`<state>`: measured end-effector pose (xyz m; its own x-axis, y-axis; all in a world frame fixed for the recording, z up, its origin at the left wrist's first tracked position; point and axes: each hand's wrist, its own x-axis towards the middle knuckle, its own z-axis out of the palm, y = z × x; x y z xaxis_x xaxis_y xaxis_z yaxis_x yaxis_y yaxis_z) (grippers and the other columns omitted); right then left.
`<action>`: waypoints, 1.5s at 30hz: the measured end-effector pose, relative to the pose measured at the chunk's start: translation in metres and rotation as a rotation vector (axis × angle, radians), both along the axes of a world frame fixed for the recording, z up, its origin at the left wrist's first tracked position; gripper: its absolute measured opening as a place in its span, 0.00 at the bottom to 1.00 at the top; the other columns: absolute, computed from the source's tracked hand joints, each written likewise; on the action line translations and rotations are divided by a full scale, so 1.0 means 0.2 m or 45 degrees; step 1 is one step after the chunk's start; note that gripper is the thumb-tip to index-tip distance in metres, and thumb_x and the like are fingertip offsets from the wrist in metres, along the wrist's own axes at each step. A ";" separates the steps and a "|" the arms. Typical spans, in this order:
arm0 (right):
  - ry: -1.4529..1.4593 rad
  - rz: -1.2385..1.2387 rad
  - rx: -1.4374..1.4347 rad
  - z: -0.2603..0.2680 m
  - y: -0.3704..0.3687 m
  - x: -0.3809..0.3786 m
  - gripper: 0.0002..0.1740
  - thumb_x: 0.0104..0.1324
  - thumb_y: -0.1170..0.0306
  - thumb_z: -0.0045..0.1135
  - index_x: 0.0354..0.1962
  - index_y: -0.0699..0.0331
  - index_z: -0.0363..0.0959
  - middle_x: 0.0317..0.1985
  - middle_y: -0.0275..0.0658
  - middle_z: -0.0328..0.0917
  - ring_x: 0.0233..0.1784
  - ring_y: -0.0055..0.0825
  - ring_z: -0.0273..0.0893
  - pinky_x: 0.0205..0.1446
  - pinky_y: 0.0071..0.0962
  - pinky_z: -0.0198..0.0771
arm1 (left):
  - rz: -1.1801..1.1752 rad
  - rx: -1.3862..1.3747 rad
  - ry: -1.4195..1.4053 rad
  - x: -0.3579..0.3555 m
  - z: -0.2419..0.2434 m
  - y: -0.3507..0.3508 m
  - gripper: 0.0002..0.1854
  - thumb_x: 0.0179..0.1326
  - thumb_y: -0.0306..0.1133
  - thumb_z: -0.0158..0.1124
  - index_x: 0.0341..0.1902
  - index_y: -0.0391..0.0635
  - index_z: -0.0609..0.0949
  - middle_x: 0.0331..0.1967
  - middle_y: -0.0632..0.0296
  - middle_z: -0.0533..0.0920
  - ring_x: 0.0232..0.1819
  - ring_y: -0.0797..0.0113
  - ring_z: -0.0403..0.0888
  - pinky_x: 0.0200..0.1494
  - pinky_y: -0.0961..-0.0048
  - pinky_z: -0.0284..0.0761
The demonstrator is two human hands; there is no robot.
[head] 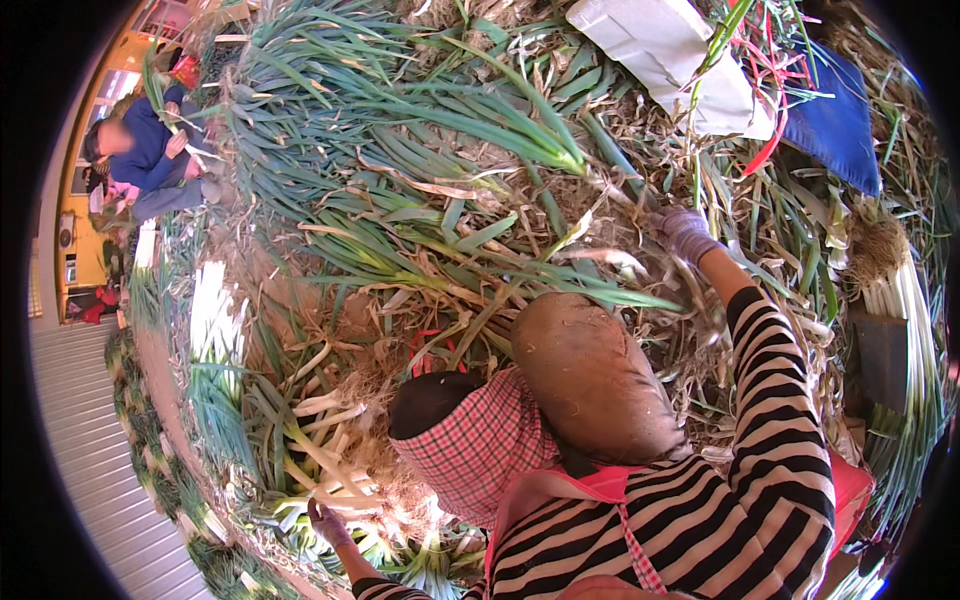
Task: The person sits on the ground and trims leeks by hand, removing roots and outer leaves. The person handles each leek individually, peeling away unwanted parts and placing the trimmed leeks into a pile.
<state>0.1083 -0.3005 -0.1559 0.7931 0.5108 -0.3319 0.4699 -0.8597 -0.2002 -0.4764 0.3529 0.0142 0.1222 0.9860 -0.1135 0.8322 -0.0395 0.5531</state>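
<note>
My right hand (684, 234), in a light purple knit glove, is closed at the root end of a long green onion (619, 196) among dry husks. That onion's leaves reach up and left over the heap. At lower left, my left hand (328, 523) is beside a pile of pale onion stalks (341, 491) with tangled roots (405, 480). Its fingers are at the stalks; whether they grip one is unclear. Unstripped green onions (322, 127) with brown outer leaves spread before me, close to my brown-trousered knee (592, 375).
A person in a dark blue top (154, 142) sits at upper left, handling an onion. White-stemmed bundles (217, 315) lie at left, and another bundle (904, 300) at right. A white sack (667, 60), blue cloth (832, 120) and red ties (772, 142) are at upper right.
</note>
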 end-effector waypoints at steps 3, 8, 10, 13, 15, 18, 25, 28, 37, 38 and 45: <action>0.082 -0.200 0.037 0.03 0.07 0.01 0.22 0.62 0.55 0.53 0.54 0.44 0.69 0.41 0.44 0.77 0.43 0.42 0.77 0.49 0.38 0.71 | -0.168 0.218 0.043 -0.10 -0.10 0.08 0.20 0.66 0.31 0.51 0.61 0.41 0.70 0.45 0.55 0.79 0.34 0.65 0.76 0.37 0.73 0.71; 0.166 -0.562 0.058 -0.05 0.28 -0.17 0.36 0.58 0.55 0.57 0.63 0.48 0.56 0.52 0.50 0.71 0.49 0.48 0.74 0.51 0.42 0.70 | -0.256 0.173 0.378 0.07 0.04 0.05 0.19 0.65 0.35 0.53 0.55 0.37 0.73 0.46 0.53 0.80 0.37 0.61 0.78 0.40 0.69 0.72; 0.141 -0.597 0.196 -0.11 0.32 -0.21 0.36 0.58 0.56 0.57 0.63 0.51 0.56 0.51 0.52 0.72 0.49 0.49 0.74 0.51 0.43 0.69 | -0.318 0.183 0.499 0.16 0.12 0.02 0.19 0.65 0.39 0.54 0.51 0.37 0.75 0.39 0.52 0.82 0.29 0.60 0.79 0.33 0.68 0.73; 0.234 -0.525 0.621 0.01 0.33 -0.17 0.27 0.59 0.59 0.56 0.55 0.60 0.65 0.40 0.52 0.76 0.42 0.48 0.76 0.47 0.39 0.69 | -0.366 0.300 0.646 0.09 0.13 0.16 0.16 0.64 0.38 0.53 0.46 0.37 0.77 0.38 0.49 0.82 0.33 0.55 0.79 0.37 0.63 0.74; 0.370 -0.449 0.843 0.19 0.32 -0.12 0.24 0.60 0.60 0.56 0.51 0.65 0.69 0.35 0.51 0.77 0.37 0.45 0.76 0.45 0.36 0.69 | -0.386 0.279 0.526 0.25 0.14 0.18 0.16 0.65 0.38 0.52 0.44 0.36 0.78 0.38 0.48 0.82 0.34 0.54 0.79 0.37 0.62 0.73; 0.796 -0.458 0.985 0.56 0.41 -0.05 0.22 0.64 0.62 0.53 0.51 0.67 0.70 0.29 0.38 0.76 0.25 0.22 0.73 0.31 0.25 0.70 | -0.416 0.112 0.321 0.76 0.21 0.05 0.19 0.66 0.41 0.51 0.45 0.35 0.78 0.36 0.49 0.83 0.31 0.60 0.79 0.35 0.65 0.73; 0.931 0.103 0.875 0.56 0.85 -0.09 0.19 0.66 0.60 0.50 0.49 0.64 0.71 0.35 0.40 0.78 0.37 0.30 0.77 0.45 0.33 0.74 | -1.121 -0.182 0.182 2.10 0.01 -0.79 0.12 0.63 0.35 0.56 0.49 0.51 0.80 0.29 0.63 0.80 0.27 0.77 0.74 0.32 0.81 0.71; 0.205 0.243 0.752 0.29 0.76 -0.08 0.19 0.65 0.60 0.50 0.49 0.62 0.72 0.39 0.43 0.78 0.46 0.38 0.76 0.55 0.37 0.70 | -1.698 0.027 0.274 2.32 -0.09 -1.09 0.12 0.62 0.39 0.55 0.46 0.52 0.80 0.32 0.60 0.81 0.35 0.66 0.79 0.41 0.67 0.75; 0.376 -0.229 0.277 -0.02 0.49 -0.11 0.25 0.63 0.54 0.51 0.54 0.57 0.69 0.47 0.46 0.74 0.47 0.43 0.74 0.51 0.38 0.71 | -2.420 0.438 0.621 2.73 -0.68 -1.77 0.27 0.68 0.53 0.38 0.70 0.68 0.58 0.71 0.61 0.56 0.71 0.57 0.55 0.64 0.54 0.59; 0.318 -0.176 0.188 0.00 0.49 -0.12 0.27 0.62 0.53 0.51 0.55 0.56 0.67 0.49 0.47 0.72 0.51 0.44 0.72 0.52 0.39 0.70 | -2.400 0.358 0.773 2.72 -0.72 -1.78 0.27 0.67 0.55 0.38 0.69 0.70 0.59 0.71 0.60 0.55 0.71 0.55 0.54 0.65 0.53 0.58; 0.255 -0.138 0.075 -0.02 0.51 -0.18 0.33 0.62 0.48 0.50 0.60 0.55 0.62 0.53 0.49 0.69 0.57 0.45 0.68 0.59 0.40 0.65 | -2.095 0.120 1.221 2.44 -0.65 -1.63 0.26 0.66 0.53 0.44 0.64 0.57 0.66 0.65 0.59 0.63 0.61 0.58 0.66 0.55 0.53 0.65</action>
<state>0.0723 -0.1995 -0.1591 0.7656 0.4491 -0.4606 0.3209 -0.8872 -0.3317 0.0108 0.0272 -0.1152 0.7484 -0.0183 -0.6630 -0.0743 -0.9956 -0.0564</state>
